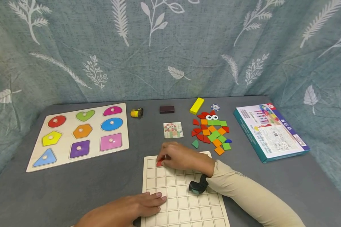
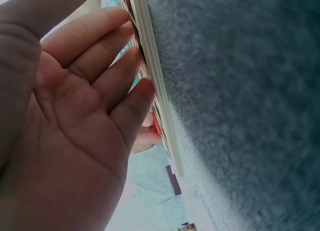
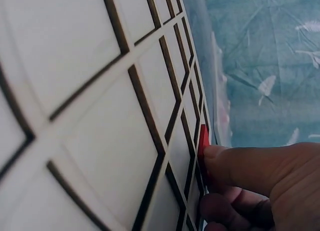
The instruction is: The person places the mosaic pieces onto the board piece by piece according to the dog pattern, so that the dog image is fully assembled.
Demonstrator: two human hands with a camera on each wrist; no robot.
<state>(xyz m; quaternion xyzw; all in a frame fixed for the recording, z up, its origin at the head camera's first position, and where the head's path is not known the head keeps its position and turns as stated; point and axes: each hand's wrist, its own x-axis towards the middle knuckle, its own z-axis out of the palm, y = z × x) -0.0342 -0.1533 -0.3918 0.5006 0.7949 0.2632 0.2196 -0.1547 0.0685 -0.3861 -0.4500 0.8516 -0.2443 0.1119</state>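
Observation:
A pale wooden grid board lies in front of me on the table. My right hand pinches a small red tile at the board's far left, in the second cell of the top row. In the right wrist view, the thumb and fingers hold this red tile close against the grid. My left hand rests on the near left part of the board, its fingers nearly straight. The left wrist view has those fingertips right at the board's edge.
Behind the board lie a small pattern card and several red, orange and green tiles. A shape puzzle is at left, a flat box at right. A yellow block, dark block and yellow toy stand farther back.

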